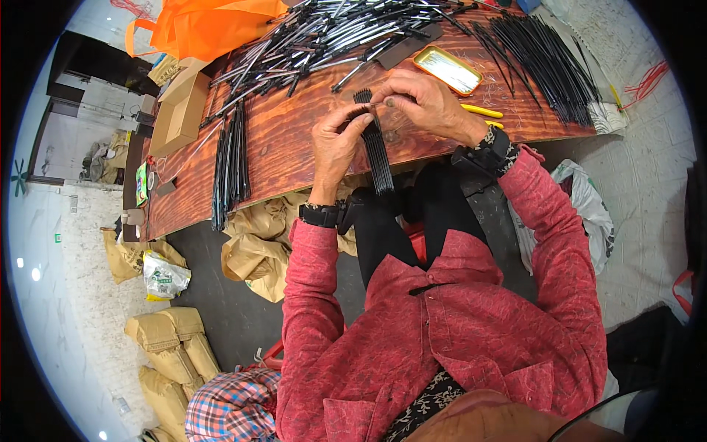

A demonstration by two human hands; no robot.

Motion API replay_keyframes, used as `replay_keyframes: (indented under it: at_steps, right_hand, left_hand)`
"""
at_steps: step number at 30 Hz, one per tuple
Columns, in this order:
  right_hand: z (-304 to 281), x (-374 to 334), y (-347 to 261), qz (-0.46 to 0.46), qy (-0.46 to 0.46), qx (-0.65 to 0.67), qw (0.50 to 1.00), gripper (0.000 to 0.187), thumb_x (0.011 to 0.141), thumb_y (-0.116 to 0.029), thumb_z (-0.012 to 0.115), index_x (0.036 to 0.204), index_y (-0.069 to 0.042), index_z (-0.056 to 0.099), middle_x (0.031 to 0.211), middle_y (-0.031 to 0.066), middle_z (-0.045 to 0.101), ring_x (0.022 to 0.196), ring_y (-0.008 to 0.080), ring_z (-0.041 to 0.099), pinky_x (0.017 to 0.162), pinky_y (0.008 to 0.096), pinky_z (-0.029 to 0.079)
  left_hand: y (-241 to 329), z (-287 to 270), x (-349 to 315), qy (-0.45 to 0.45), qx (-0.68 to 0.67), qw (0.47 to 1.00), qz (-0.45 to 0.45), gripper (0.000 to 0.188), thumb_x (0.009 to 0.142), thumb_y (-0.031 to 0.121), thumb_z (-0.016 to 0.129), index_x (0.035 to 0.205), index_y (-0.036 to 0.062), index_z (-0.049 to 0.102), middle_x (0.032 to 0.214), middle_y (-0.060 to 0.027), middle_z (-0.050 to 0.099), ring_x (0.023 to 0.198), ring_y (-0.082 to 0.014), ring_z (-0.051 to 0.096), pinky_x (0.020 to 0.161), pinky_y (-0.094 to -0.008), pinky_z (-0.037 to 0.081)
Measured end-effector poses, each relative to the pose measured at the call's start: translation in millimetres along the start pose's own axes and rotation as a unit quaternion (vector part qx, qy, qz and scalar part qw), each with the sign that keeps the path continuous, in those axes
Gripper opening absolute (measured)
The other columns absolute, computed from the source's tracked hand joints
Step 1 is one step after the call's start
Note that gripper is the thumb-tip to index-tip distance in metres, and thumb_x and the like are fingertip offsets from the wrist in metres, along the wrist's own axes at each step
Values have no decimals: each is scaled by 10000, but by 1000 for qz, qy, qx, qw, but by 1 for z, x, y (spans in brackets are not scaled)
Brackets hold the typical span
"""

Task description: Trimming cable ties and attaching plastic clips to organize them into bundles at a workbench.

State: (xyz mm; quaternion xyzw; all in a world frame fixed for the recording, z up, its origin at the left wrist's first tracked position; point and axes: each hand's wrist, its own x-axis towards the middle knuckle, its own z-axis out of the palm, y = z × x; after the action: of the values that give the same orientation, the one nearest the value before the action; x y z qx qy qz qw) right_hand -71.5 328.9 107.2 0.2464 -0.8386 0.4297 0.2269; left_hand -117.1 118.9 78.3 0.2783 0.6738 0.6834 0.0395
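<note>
A flat bundle of thin black rods (377, 158) lies across the table's near edge, its lower end reaching over my lap. At the bundle's left side, my left hand (340, 136) is closed, thumb and fingertips pinched together against the rods. My right hand (427, 104) is closed too, pinching just above the bundle on its right side. Whatever thin thing the fingertips hold is too small to make out. Yellow-handled pliers (482, 111) lie beside my right wrist, partly hidden by it. Behind that hand sits a yellow-rimmed tin tray (448, 70).
A large heap of silver and black rods (317, 44) covers the table's far side. Black rods (545, 66) spread at the right; another bundle (233, 162) hangs over the left edge. A cardboard box (179, 110) and an orange bag (206, 29) stand at the left.
</note>
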Motion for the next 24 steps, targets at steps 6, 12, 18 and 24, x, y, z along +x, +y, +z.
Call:
replay_keyframes:
  at_steps: [6,12,18,24]
  right_hand:
    - [-6,1,-13,-39,39,-110,992,171,833,5,628,991,-47,670,940,84,634,874,263,632,725,334,509]
    - [-4,5,-16,-23,74,-75,994,102,843,-62,601,919,-61,669,879,69,640,808,275,642,705,373,508]
    - [-2,0,-13,-13,77,-63,995,104,850,-60,604,929,-58,672,877,78,642,816,280,639,713,375,506]
    - [-4,-2,-6,9,74,-20,997,107,862,-52,606,945,-50,674,887,81,648,836,267,636,726,363,500]
  left_hand:
    - [1,2,0,-1,13,1000,6,183,868,13,703,1047,2,737,973,-56,737,877,-106,665,779,-242,525]
    - [3,5,0,-10,17,1000,12,180,867,6,700,1044,1,737,977,-63,738,888,-111,671,788,-245,532]
    - [3,5,-1,-17,22,999,20,180,868,1,698,1043,-3,736,983,-68,737,895,-116,673,794,-245,532]
    - [6,4,-2,-17,12,1000,-3,192,883,2,684,1071,-12,720,997,-64,726,908,-116,660,817,-241,523]
